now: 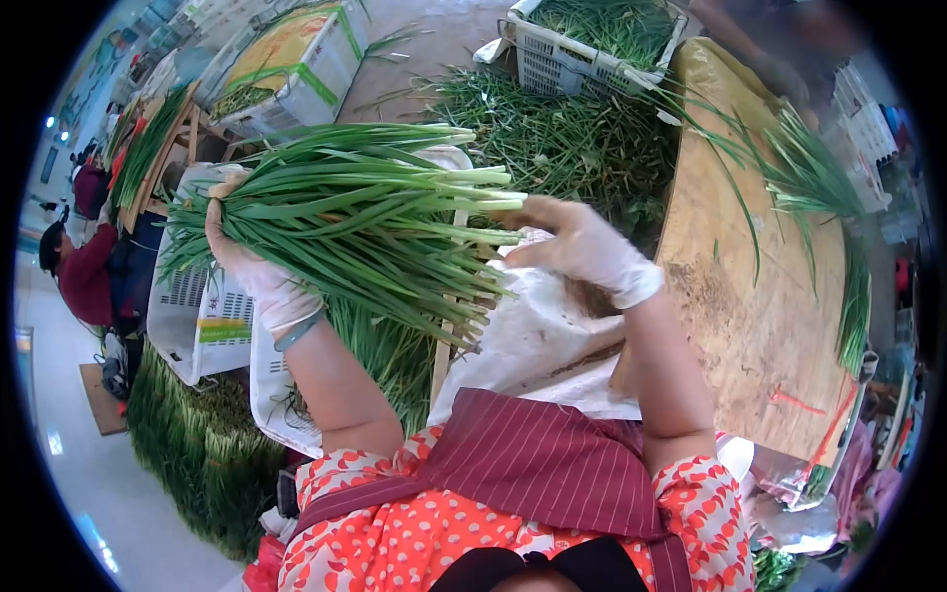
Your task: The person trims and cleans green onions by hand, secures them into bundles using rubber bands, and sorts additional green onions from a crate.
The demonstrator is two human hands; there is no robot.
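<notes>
A large bunch of garlic chives (365, 202) lies across my left hand (252, 261), which wears a white glove. Its fingers wrap round the leafy end, and the pale stem ends point right. My right hand (587, 247), also gloved, is at those stem ends, with thumb and index finger apart. It looks slightly blurred; I see nothing held in it, and cannot tell whether the fingertips touch the stems. Below the bunch, more chives (380, 345) lie beside a white plastic crate (271, 380).
A wooden board (730, 316) with chives on it stands at right. Loose greens (562, 148) heap on the floor ahead, near a filled crate (562, 69). Upright chive bundles (207, 444) stand at lower left. A co-worker (84, 271) sits at far left; another person's arm (740, 30) shows top right.
</notes>
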